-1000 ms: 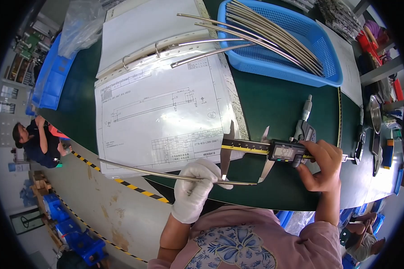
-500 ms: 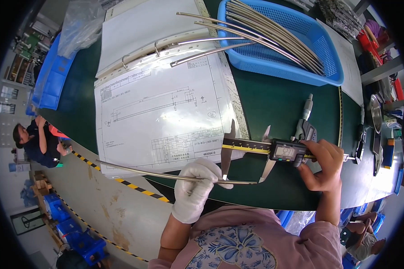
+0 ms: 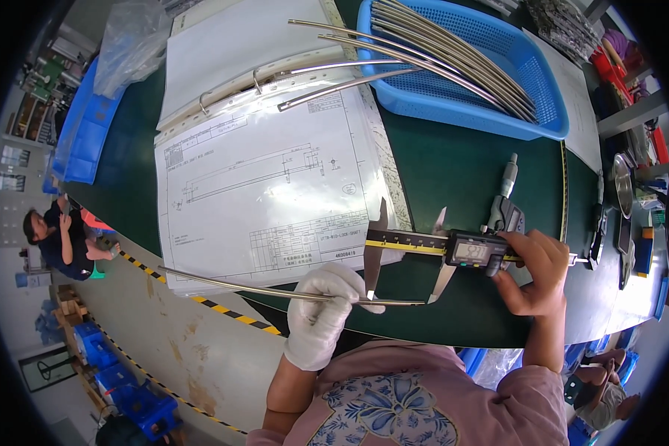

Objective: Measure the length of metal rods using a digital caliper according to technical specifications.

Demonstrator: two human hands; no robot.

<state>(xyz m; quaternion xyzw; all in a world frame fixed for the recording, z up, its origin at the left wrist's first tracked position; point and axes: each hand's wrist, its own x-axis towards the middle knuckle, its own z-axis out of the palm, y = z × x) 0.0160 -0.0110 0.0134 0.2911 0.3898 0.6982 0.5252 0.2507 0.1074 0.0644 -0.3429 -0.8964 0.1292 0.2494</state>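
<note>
In a white glove, my left hand (image 3: 321,312) is closed round a thin metal rod (image 3: 234,285) near its right end. The rod lies crosswise over the table's front edge, its left part over the lower edge of a drawing sheet (image 3: 260,186). My bare right hand (image 3: 535,271) grips a digital caliper (image 3: 472,250) by its slider, thumb underneath. The caliper's jaws are spread along the rod's right end: one jaw beside my gloved fingers, the other at the rod's tip. The reading is too small to make out.
A blue basket (image 3: 453,123) holds several metal rods (image 3: 453,56); some stick out over the open ring binder (image 3: 230,89). A micrometer (image 3: 507,189) lies behind the caliper. Hand tools (image 3: 623,245) lie at the right. A blue bin (image 3: 89,126) stands far left, near a seated person (image 3: 67,238).
My hands, the rod and the caliper stay almost still. The whole view shifts very slightly. The seated person at the far left has changed arm position.
</note>
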